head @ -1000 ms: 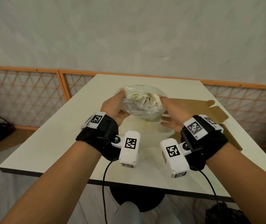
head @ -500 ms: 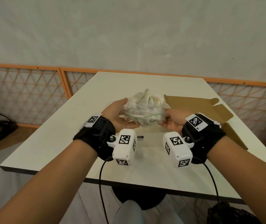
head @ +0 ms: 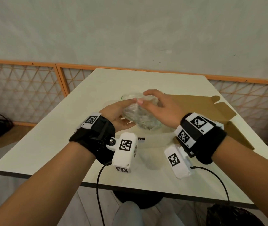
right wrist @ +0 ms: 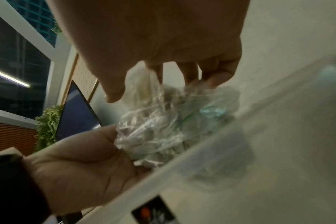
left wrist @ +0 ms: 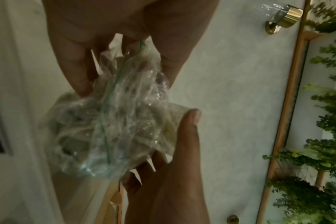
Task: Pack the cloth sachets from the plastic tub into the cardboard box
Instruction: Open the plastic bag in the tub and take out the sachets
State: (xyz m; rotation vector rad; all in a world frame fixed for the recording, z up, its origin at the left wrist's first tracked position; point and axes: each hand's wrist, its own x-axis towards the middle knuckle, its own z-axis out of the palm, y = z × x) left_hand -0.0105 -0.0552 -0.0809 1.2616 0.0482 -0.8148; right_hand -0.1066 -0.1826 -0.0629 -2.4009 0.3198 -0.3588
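Head view: one clear plastic bag (head: 139,117) of cloth sachets is held in the air between two hands, above one translucent plastic tub (head: 156,141) that stands on the desk (head: 51,144) near its front edge. The left hand (head: 118,116) is cupped under and against the bag's left side, fingers curved round it. The right hand (head: 161,110) is laid over the top and right side, fingers bent down onto the film and thumb reaching toward the left fingertips. One cardboard box (head: 211,115) lies opened on the right part of the desk, flaps spread toward the right edge, just beside the tub and behind the right wrist.

Left wrist view: the bag (left wrist: 113,127) is seen crumpled, with one green line running down its film; pale cloth pieces are visible inside, but their number cannot be counted. The left thumb (left wrist: 188,136) is pressed to the bag's side, and fingers of the other hand (left wrist: 125,37) pinch its upper part.

Right wrist view: the bag (right wrist: 173,124) is gripped from above by the right fingers (right wrist: 217,75) and supported from below by the left palm (right wrist: 82,166). The tub's blurred rim (right wrist: 240,144) crosses the lower right, bearing one small dark label (right wrist: 153,212).
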